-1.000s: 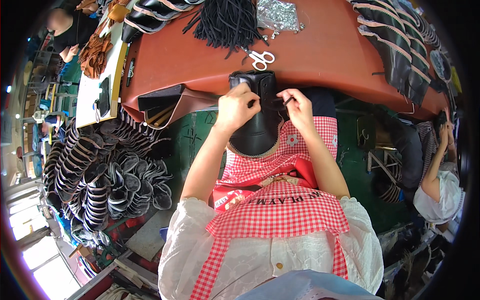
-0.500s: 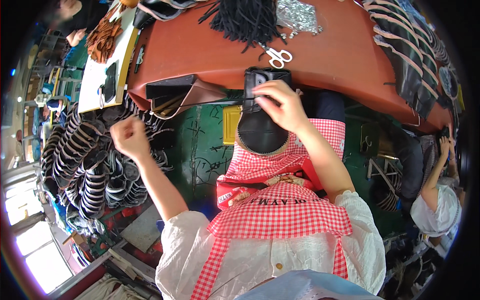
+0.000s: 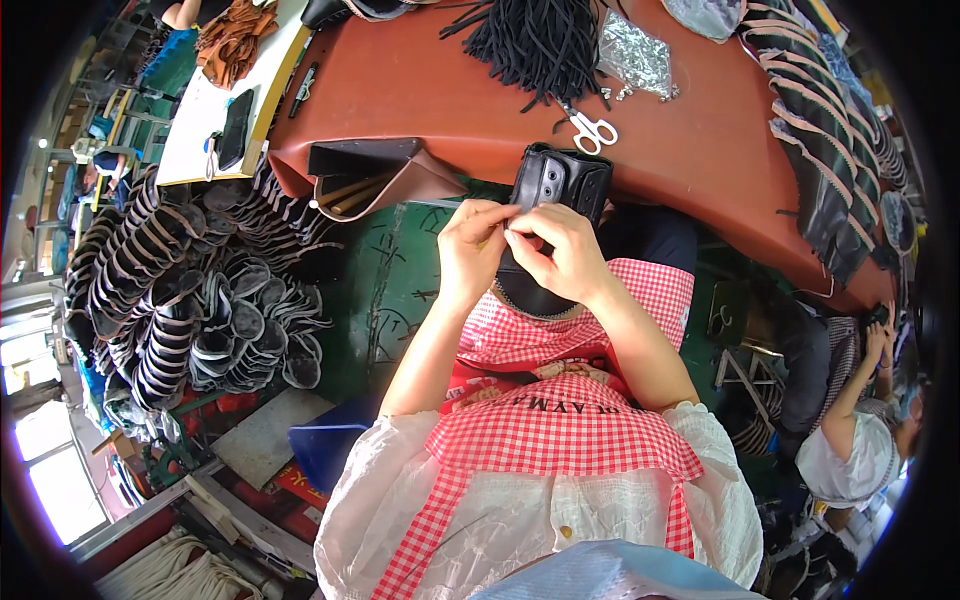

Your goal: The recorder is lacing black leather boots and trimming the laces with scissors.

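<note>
Pinching: left hand (image 3: 472,250), thumb and fingertips pressed together; right hand (image 3: 560,250) likewise, tips just beside the left's; can't tell what is between them, too small
Boot: black leather boot upper with round eyelets (image 3: 562,178), under both hands, its middle hidden by them; clock centre for the rest; top end toward 12 at the table edge, rounded toe toward 6 over the red-and-white gingham apron (image 3: 565,425)
Table: red-brown covered table (image 3: 420,95), 12 o'clock; white-handled scissors (image 3: 594,133) on it at 1, near the boot; bundle of thin black laces (image 3: 535,45) at 12; clear plastic bag of small silver metal pieces (image 3: 636,58) at 1, just beside the laces
Stacks: overlapping black uppers with pale edges (image 3: 825,140) at 2; big heap of black curved pieces (image 3: 165,290) at 9
Pouch: brown open-topped pouch (image 3: 435,182) on the table edge, between 9 and 10; wooden sticks (image 3: 358,197) inside
Co-worker: white-sleeved person (image 3: 845,455) at 4, well apart
</note>
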A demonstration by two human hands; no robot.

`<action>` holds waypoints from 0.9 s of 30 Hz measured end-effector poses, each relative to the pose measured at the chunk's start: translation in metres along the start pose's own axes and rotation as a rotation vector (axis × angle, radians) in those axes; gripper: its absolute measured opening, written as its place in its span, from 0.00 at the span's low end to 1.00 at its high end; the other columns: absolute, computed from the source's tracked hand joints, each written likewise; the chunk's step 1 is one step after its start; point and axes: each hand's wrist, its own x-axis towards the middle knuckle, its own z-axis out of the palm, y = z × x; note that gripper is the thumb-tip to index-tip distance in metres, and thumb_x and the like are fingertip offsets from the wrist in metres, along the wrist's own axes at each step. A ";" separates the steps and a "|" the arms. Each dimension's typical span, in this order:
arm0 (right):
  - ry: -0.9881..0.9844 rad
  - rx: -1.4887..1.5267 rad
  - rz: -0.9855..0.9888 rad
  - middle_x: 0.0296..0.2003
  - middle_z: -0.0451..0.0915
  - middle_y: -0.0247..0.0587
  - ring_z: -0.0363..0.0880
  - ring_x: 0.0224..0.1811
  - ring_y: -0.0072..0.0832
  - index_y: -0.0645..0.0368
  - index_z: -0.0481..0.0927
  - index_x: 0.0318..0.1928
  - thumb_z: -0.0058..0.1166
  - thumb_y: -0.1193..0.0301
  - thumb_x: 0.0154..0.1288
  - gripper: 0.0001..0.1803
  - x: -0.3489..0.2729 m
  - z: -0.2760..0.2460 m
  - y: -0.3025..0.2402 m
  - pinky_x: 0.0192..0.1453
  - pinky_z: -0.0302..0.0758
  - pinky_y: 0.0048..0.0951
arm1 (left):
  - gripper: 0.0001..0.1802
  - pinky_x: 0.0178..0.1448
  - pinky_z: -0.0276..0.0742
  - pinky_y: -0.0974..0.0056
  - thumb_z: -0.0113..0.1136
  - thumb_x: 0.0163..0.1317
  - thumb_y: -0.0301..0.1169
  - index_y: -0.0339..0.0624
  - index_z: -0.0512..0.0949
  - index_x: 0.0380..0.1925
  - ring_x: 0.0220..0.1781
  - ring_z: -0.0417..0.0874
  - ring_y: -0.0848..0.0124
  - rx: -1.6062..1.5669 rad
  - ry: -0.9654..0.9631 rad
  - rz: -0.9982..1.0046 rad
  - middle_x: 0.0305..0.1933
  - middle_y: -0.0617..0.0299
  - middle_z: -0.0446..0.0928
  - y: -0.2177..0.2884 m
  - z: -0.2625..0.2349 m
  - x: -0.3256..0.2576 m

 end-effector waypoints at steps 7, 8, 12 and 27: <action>0.078 -0.096 -0.165 0.29 0.80 0.38 0.79 0.33 0.35 0.59 0.82 0.34 0.64 0.74 0.52 0.08 -0.018 -0.009 0.015 0.39 0.75 0.32 | 0.09 0.45 0.80 0.72 0.57 0.62 0.19 0.31 0.81 0.42 0.37 0.84 0.73 -0.508 0.145 -0.411 0.35 0.58 0.82 -0.024 0.037 0.020; 0.142 -0.148 -0.129 0.30 0.80 0.39 0.79 0.33 0.36 0.60 0.82 0.34 0.64 0.74 0.53 0.08 -0.015 -0.013 0.017 0.39 0.75 0.33 | 0.09 0.44 0.80 0.72 0.58 0.62 0.20 0.31 0.81 0.42 0.37 0.84 0.74 -0.520 0.139 -0.421 0.35 0.58 0.83 -0.027 0.040 0.021; 0.287 -0.351 0.220 0.26 0.80 0.40 0.80 0.25 0.36 0.57 0.80 0.35 0.61 0.74 0.56 0.05 -0.012 -0.025 0.048 0.28 0.75 0.33 | 0.07 0.41 0.77 0.74 0.65 0.58 0.23 0.31 0.83 0.37 0.35 0.83 0.77 -0.485 0.132 -0.378 0.33 0.59 0.83 -0.044 0.054 0.020; -0.241 -0.010 0.640 0.17 0.79 0.44 0.78 0.15 0.32 0.63 0.75 0.40 0.51 0.76 0.63 0.06 0.011 -0.033 0.056 0.21 0.73 0.32 | 0.11 0.40 0.78 0.72 0.65 0.54 0.19 0.36 0.82 0.39 0.34 0.82 0.77 -0.360 0.149 -0.245 0.34 0.62 0.79 -0.050 0.064 0.018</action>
